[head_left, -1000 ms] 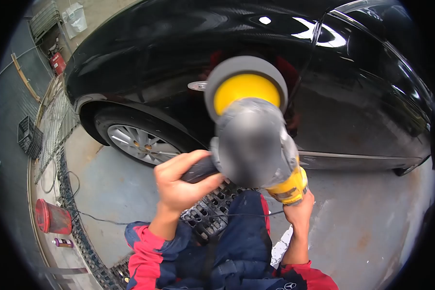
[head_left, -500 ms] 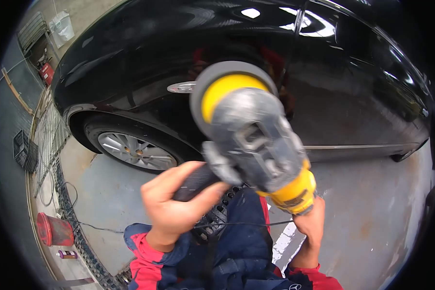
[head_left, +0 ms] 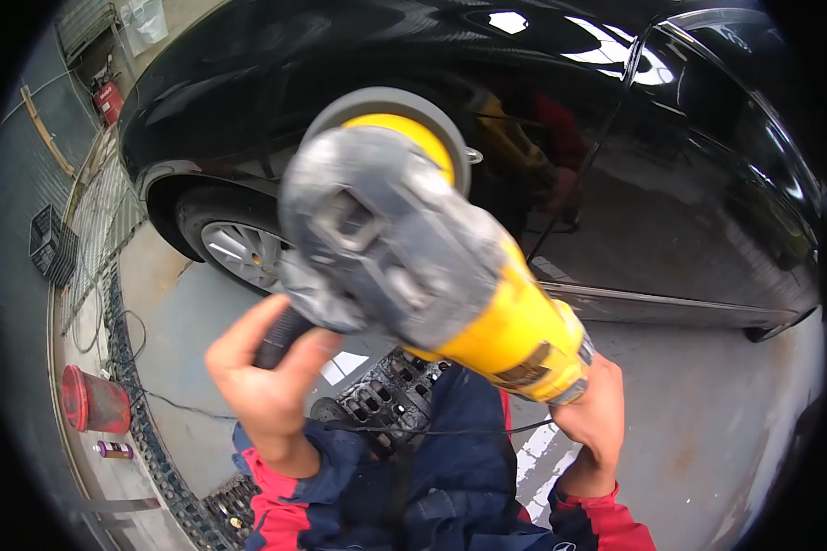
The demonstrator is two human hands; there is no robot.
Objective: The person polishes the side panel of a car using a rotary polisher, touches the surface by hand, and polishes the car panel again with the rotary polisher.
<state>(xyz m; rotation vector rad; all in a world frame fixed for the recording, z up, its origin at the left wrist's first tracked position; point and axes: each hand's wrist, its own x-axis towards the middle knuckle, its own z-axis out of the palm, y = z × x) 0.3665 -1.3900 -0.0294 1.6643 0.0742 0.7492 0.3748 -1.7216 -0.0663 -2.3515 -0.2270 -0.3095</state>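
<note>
A yellow and grey power polisher (head_left: 404, 239) is held up in front of a black car (head_left: 322, 64), its round pad (head_left: 386, 101) overlapping the front fender in view. Whether the pad touches the paint is hidden behind the tool head. My left hand (head_left: 266, 376) wraps round the black side handle (head_left: 283, 338). At the tool's rear end, my right hand (head_left: 593, 409) grips the yellow body, its fingers mostly hidden below. A dark power cord (head_left: 469, 432) runs across my legs from the tool.
The front wheel (head_left: 239, 250) is left of the tool. A red bucket (head_left: 96, 400) and a small purple bottle (head_left: 115, 450) stand at the lower left. Black crates (head_left: 53, 243) and a red extinguisher-like object (head_left: 108, 101) are farther back. Perforated black matting (head_left: 390, 395) lies near my legs.
The polisher's head has moved left along the fender and the tool now slants more. My left hand has moved left with the side handle; my right hand still holds the rear end.
</note>
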